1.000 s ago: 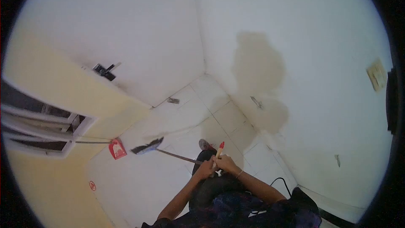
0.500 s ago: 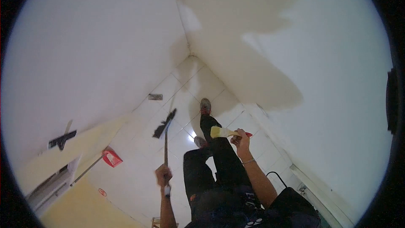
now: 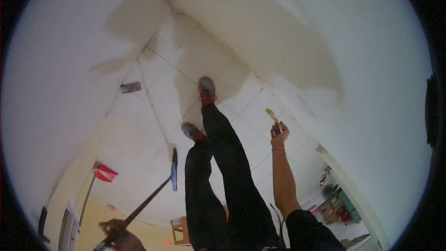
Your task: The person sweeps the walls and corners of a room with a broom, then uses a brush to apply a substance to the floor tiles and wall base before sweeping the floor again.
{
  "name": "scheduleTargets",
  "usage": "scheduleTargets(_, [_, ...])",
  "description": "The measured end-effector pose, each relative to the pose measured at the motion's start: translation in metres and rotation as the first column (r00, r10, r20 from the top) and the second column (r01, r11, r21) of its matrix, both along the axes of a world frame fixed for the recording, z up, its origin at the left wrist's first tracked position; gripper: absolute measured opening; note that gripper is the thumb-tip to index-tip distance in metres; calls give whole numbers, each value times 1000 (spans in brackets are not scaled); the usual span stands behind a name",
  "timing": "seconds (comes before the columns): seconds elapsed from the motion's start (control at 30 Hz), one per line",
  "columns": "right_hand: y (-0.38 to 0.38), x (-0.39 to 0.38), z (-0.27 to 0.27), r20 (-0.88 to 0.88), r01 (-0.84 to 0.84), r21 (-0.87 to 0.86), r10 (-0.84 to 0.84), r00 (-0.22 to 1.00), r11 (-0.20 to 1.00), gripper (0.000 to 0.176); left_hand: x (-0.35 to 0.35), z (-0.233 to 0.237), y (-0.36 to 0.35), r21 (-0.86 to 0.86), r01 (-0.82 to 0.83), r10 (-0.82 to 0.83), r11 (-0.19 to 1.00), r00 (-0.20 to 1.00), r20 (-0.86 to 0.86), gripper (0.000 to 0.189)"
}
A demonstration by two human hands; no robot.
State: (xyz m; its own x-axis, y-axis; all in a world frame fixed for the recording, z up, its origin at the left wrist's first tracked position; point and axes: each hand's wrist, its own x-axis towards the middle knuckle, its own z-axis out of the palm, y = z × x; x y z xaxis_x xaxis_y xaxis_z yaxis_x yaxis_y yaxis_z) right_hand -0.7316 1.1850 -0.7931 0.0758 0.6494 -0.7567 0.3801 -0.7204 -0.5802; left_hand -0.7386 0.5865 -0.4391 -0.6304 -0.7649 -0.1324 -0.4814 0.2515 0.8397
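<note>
At the lower left, my left hand (image 3: 118, 234) is wrapped round the dark pole of a broom (image 3: 174, 169), whose head has black bristles and a blue part and hangs over the floor left of my legs. On the right, my right hand (image 3: 279, 132) holds a paintbrush (image 3: 272, 115) by its handle, with the yellowish bristles pointing up and left. The brush is seen nearly edge-on and touches neither wall nor floor.
A grey trowel-like plate (image 3: 130, 87) lies by the left wall's foot. A red dustpan (image 3: 106, 173) with a long handle stands at the left. A wooden stool (image 3: 180, 230) is behind my legs. Through the doorway at lower right are a fan (image 3: 329, 190) and shelves.
The broom has tilted, its pole now slanting down to the left, and my left hand moved lower left. My right hand moved up and turned the brush. The view has shifted, with my feet further left.
</note>
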Motion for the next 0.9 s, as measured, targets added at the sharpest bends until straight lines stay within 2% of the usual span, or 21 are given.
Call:
scheduleTargets(0.03, [5,9,-15,-44,65,-17,-65,997,998,24,-18,-5,15,288,-39,114,957,962,-248,50])
scheduleTargets(0.1, [18,32,-68,-29,-13,19,14,999,1000,26,-25,-46,12,305,261,-64,916,846,-530,39])
scheduleTargets(0.17, [32,48,-114,-70,-121,-6,120,990,993,25,24,-87,-22,141,193,-147,971,947,-285,47])
scheduleTargets(0.23, [70,93,-179,-214,-93,5,92,973,996,25,51,-127,-35,-8,216,-216,976,976,-37,51])
scheduleTargets(0.3, [82,96,-206,-131,56,110,-42,991,992,26,60,-164,-34,-113,301,-278,947,944,179,51])
scheduleTargets(0.33, [85,89,-215,-96,197,181,-182,979,964,25,77,-181,-52,200,209,-218,957,975,27,47])
scheduleTargets(0.37, [84,68,-217,-78,327,258,-318,945,909,25,78,-192,-48,223,213,-225,951,974,29,45])
scheduleTargets(0.43, [121,86,-297,-121,171,304,-141,983,937,20,73,-217,-33,271,219,-234,937,972,24,42])
scheduleTargets(0.47, [130,82,-330,-193,51,298,7,981,953,17,71,-231,-8,107,293,-284,950,954,-93,40])
scheduleTargets(0.5, [107,50,-354,-206,248,381,-180,962,891,16,61,-242,9,71,277,-278,958,961,-7,40])
scheduleTargets(0.53, [95,66,-452,-315,214,618,-11,949,757,17,49,-238,25,26,266,-267,964,959,97,40])
scheduleTargets(0.57, [38,5,-368,-239,142,653,24,971,744,14,44,-245,41,-14,250,-244,968,954,174,40])
scheduleTargets(0.6, [5,-30,-334,-283,135,561,36,958,817,18,40,-249,48,184,160,-169,970,985,34,40])
scheduleTargets(0.67, [-35,-43,-307,-432,-153,429,351,831,890,14,34,-248,61,171,118,-132,978,988,75,41])
scheduleTargets(0.7, [-42,-42,-295,-335,-211,454,385,860,866,13,27,-254,67,170,97,-113,981,990,86,41])
scheduleTargets(0.73, [-36,-31,-294,-385,-20,485,234,893,874,13,19,-256,90,34,107,-110,994,989,99,42])
scheduleTargets(0.77, [-23,-21,-293,-443,171,499,80,893,849,13,15,-254,87,53,115,-119,992,989,83,41])
scheduleTargets(0.8, [2,-4,-285,-320,200,533,-23,947,822,14,12,-252,75,74,122,-127,990,990,63,40])
scheduleTargets(0.83, [20,6,-277,-350,286,629,-65,935,723,16,9,-254,70,100,128,-133,987,990,46,39])
scheduleTargets(0.87, [41,11,-275,-295,309,588,-157,942,747,17,4,-264,88,-126,348,-358,929,931,-67,34])
scheduleTargets(0.9, [56,14,-282,-239,343,547,-250,938,764,17,0,-271,69,-124,323,-332,938,941,-64,28])
